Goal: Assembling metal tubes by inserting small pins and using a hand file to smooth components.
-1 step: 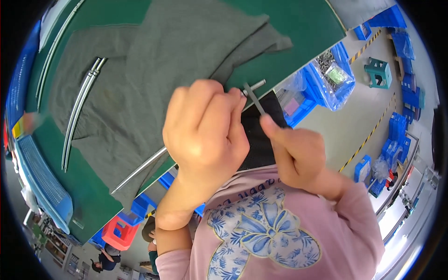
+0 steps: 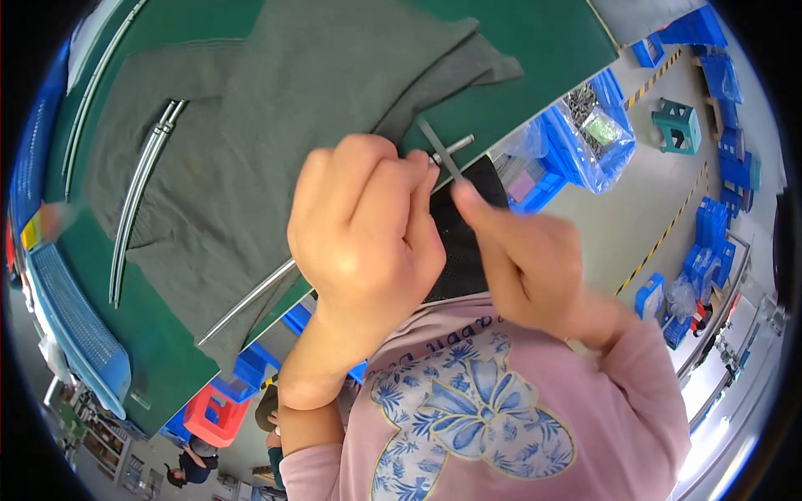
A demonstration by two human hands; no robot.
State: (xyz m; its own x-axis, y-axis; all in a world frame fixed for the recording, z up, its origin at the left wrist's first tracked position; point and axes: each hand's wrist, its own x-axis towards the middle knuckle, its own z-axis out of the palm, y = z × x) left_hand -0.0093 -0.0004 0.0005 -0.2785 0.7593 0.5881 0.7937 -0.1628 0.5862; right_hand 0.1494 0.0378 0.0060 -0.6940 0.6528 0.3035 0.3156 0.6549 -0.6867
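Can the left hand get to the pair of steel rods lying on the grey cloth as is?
Probably not yet: the left hand is closed around a long metal rod. The steel rods lie uncovered on the grey cloth, further left.

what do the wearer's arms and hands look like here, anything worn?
Both hands are bare: no gloves, rings or watch show on the left hand or the right hand. The right arm wears a plain pink sleeve down to the wrist. The left forearm is bare, its pink sleeve pushed up near the elbow.
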